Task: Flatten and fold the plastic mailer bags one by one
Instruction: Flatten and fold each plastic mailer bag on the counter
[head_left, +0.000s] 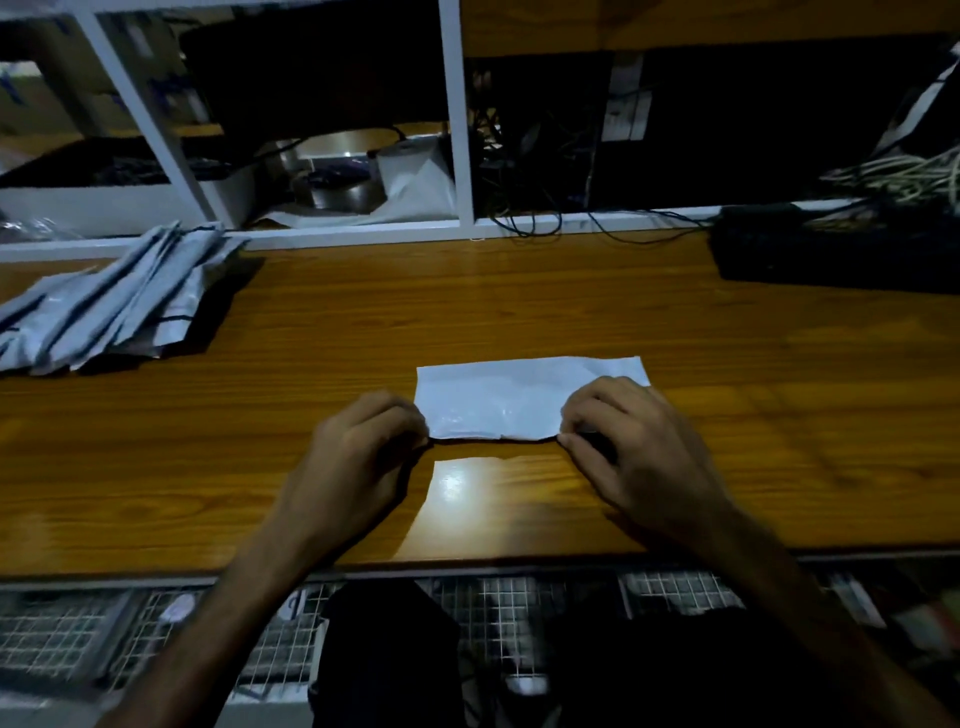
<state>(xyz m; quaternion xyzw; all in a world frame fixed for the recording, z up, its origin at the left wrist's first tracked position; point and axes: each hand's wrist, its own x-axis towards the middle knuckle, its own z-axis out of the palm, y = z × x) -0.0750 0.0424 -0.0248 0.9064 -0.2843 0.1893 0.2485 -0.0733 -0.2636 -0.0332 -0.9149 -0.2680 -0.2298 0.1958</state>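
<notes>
Both hands pinch the near corners of the mailer (511, 400) mid-table: left hand (358, 457), right hand (628, 447). An uneven pull could skew the fold, since slick plastic slides on the table (519, 312).

The counter (519, 312) is orange-brown wood grain. The mailer bag (498, 397) on it is plain white-grey, and the pile of bags (104, 306) far left of it looks silvery grey with dark edges.

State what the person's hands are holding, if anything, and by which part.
Both hands hold one white mailer bag on the table: left hand pinches its near left corner, right hand its near right corner.
</notes>
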